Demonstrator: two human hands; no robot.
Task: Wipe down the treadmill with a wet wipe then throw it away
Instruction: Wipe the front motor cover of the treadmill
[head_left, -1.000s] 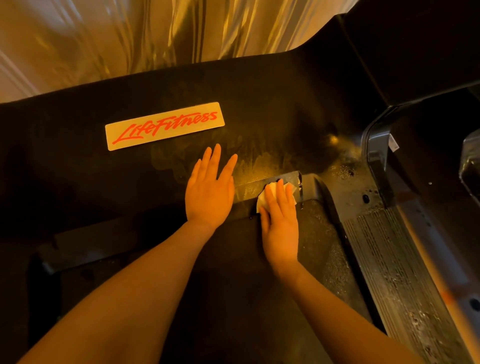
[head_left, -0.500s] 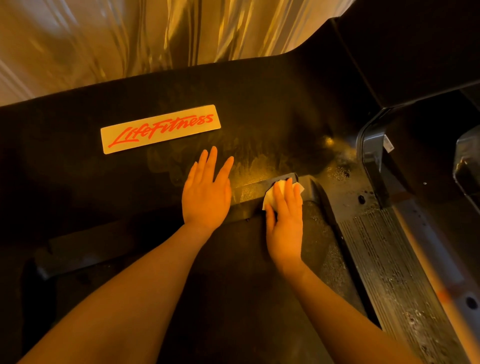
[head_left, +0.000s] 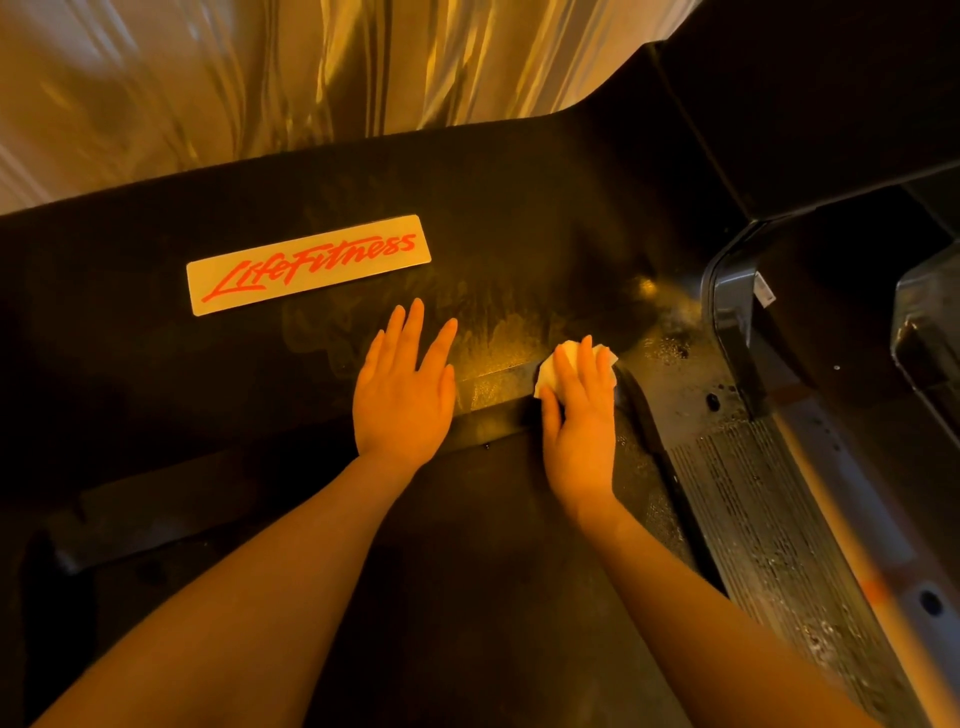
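Right hand (head_left: 579, 415) presses the wipe (head_left: 571, 358) flat-fingered at the treadmill (head_left: 519, 234) hood's lower edge. Left hand (head_left: 402, 395), fingers spread, rests just beside. Ribbed rail (head_left: 769, 519) right; bare hood ahead.

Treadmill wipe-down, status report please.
Left hand flat on black treadmill hood. Right hand pressing crumpled white wet wipe onto the hood's edge. Nothing in the way.
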